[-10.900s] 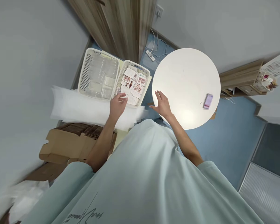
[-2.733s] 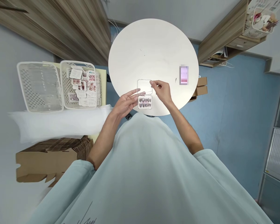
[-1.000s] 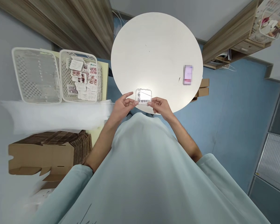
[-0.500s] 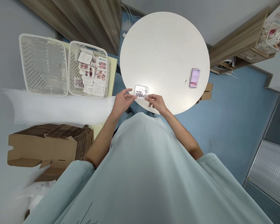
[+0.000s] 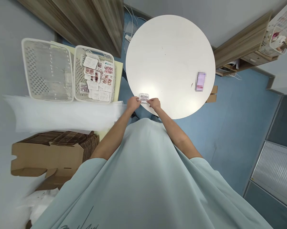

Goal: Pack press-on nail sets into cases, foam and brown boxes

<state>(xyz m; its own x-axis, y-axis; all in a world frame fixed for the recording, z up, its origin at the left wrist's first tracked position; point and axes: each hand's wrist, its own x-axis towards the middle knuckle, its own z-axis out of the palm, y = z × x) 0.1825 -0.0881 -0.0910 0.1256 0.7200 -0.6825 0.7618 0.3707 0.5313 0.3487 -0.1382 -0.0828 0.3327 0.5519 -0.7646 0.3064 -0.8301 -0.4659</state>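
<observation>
A small clear case of press-on nails (image 5: 144, 96) is held near the front edge of the round white table (image 5: 172, 47). Dark reddish nails show in rows through its lid. My left hand (image 5: 133, 103) pinches the left side of the case, fingers closed on its lower corner. On the opposite side, my right hand (image 5: 154, 103) grips the lower right corner between thumb and fingers. Whether the case touches the tabletop or is just above it, I cannot tell.
To the left, a white basket (image 5: 94, 48) holds many similar nail packs beside another white basket (image 5: 47, 40) with clear plastic inside. White sheets (image 5: 67, 116) and folded cardboard boxes (image 5: 45, 156) lie nearer. A blurred purple item (image 5: 200, 81) rests on the table's right.
Both hands have drawn in more closely around the case, and my left fingers have curled in. The case appears smaller and flatter, with its nails facing up. The camera view has shifted slightly.
</observation>
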